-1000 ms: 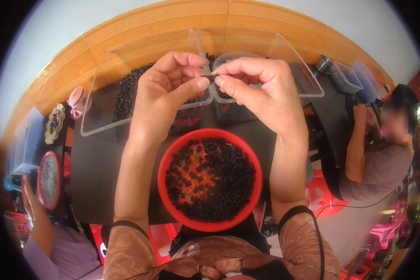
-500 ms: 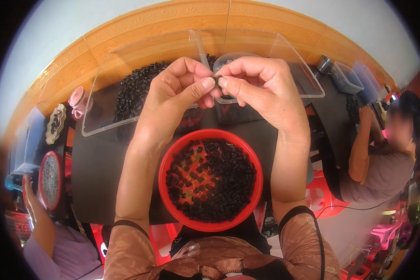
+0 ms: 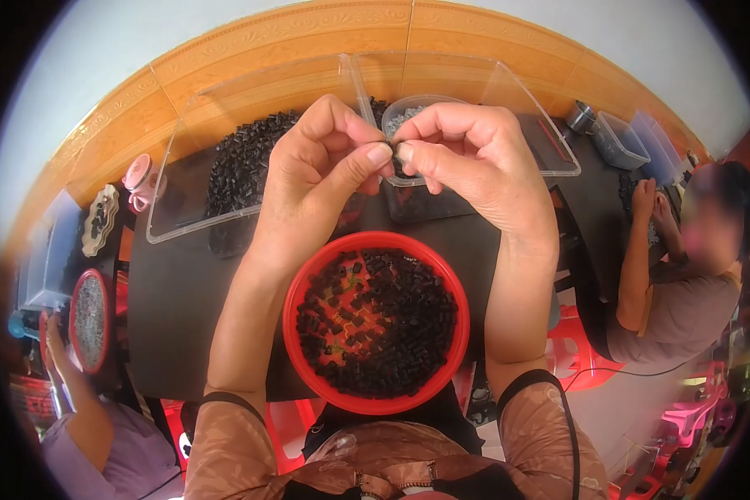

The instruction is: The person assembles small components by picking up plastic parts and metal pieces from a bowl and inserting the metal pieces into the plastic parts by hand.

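My left hand and my right hand meet fingertip to fingertip above the far side of the table. Between the two pinches is a small black piece, mostly hidden by thumbs and fingers. Below them sits a red round tray holding many small black parts, thickest on its right side. Behind my left hand, a clear bin holds a heap of black parts. A round clear tub with clear pieces is partly hidden behind my right hand.
One person works at the right, another sits at the left near a red-rimmed tray. A pink lidded cup stands at the back left. A metal cup and clear container are at the back right.
Both hands have come closer together at the fingertips and shifted slightly right. The person at the right has raised a hand, and the left person's arm has moved.
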Motion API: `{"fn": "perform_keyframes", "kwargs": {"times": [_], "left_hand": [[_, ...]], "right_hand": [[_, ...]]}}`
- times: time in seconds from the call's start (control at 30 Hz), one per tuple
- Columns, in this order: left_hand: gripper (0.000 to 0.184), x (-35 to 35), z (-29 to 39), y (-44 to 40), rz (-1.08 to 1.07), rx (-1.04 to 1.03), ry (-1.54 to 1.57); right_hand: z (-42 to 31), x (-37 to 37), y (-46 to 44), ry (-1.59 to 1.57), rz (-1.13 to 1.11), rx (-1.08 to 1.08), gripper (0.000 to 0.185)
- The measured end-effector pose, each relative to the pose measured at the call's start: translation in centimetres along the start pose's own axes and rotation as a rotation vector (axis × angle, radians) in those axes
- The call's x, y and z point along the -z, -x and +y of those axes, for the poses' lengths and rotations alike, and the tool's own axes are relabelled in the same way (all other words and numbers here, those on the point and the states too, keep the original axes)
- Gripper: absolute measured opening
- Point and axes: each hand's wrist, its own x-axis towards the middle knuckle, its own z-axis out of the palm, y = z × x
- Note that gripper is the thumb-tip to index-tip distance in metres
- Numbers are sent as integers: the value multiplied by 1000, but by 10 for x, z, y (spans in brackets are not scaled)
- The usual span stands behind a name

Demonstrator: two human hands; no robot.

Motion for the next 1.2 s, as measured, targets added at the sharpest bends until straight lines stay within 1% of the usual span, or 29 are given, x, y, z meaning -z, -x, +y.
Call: {"fn": "perform_keyframes", "kwargs": {"times": [0.13, 0.33, 0.43, 0.63, 0.67, 0.77, 0.87, 0.97, 1.07, 1.17, 1.2], "left_hand": [[12, 1, -3, -1, -33, 32, 85], [9, 0, -2, 0, -6, -15, -23], [9, -2, -2, 0, 21, -109, -169], [7, -1, -8, 1, 11, -135, -280], [10, -7, -6, 2, 53, -153, -212], [8, -9, -10, 2, 15, -117, 29], [7, -10, 0, 5, -17, -27, 114], [8, -10, 3, 6, -99, 3, 198], [8, -5, 2, 4, -117, -39, 153], [8, 0, -2, 2, -93, -137, 26], [8, 0, -3, 2, -79, -129, 87]], "right_hand": [[3, 4, -1, -74, -49, -15, 13], [4, 0, -2, -9, -6, -12, 13], [7, -1, -3, -64, -15, -29, 13], [4, -2, 0, -29, 0, -18, 10], [4, -1, 1, -49, -13, -19, 10], [1, 6, 1, -111, -63, -17, 10], [-1, 14, 2, -143, -114, -22, 11], [5, 23, 0, -193, -180, -16, 10], [6, 19, -3, -202, -182, -39, 11], [5, 13, -3, -213, -146, -52, 11], [4, 11, -4, -220, -132, -51, 11]]}}
